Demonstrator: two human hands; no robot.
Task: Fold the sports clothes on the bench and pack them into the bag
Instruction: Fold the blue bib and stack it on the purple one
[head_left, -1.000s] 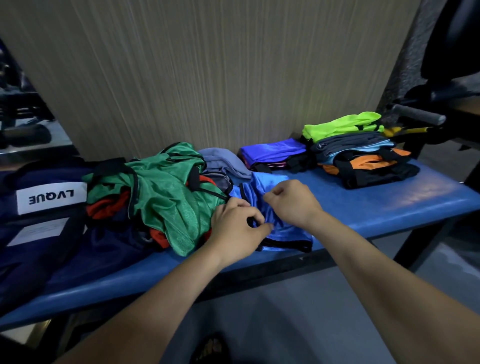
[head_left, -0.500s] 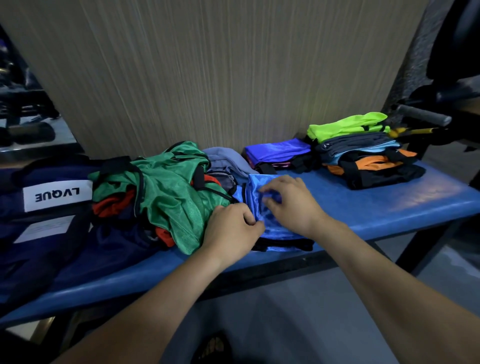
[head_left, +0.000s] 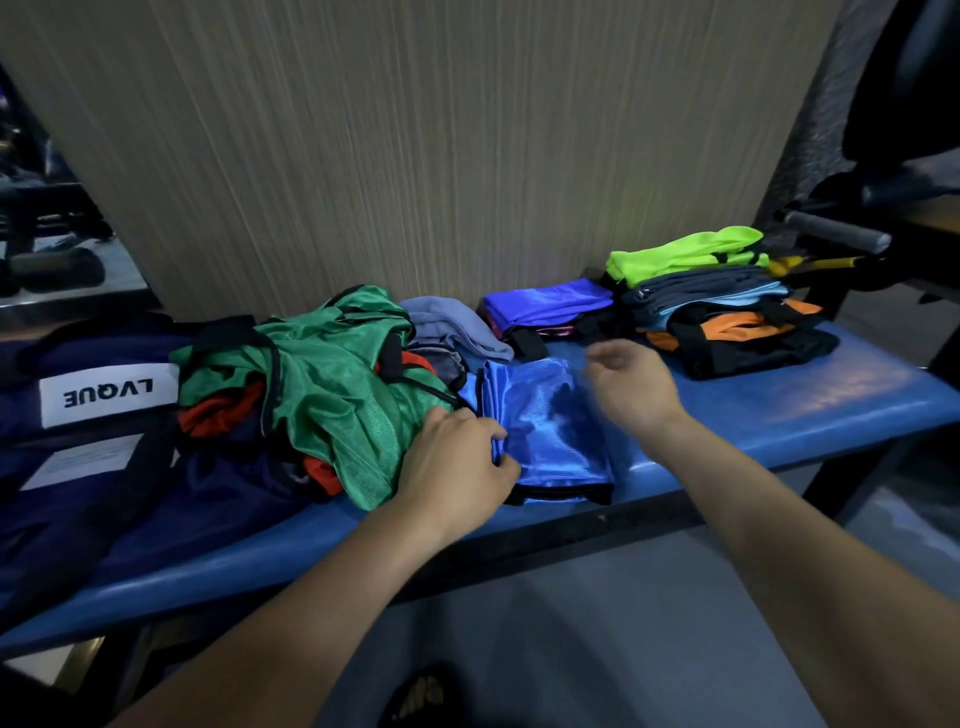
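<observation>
Both hands flank blue shirt (head_left: 545, 426): left hand (head_left: 457, 457) pinching, right hand (head_left: 628, 384) hovering.

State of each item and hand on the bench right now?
Shiny blue garment: folded flat, left hand pinching its edge.
Right hand: open, blurred, holding nothing.
Green mesh garment: crumpled, unfolded.
Neon-topped clothes stack: folded.
Navy bag: contents not visible.

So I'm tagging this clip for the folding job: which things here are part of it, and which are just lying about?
Part of the job:
- blue garment, left hand gripping its edge
- right hand, lifted above it
- green jersey pile
- folded stack
- folded purple garment
- navy bag
- blue bench

Lying about:
- grey-handled gym equipment
</observation>
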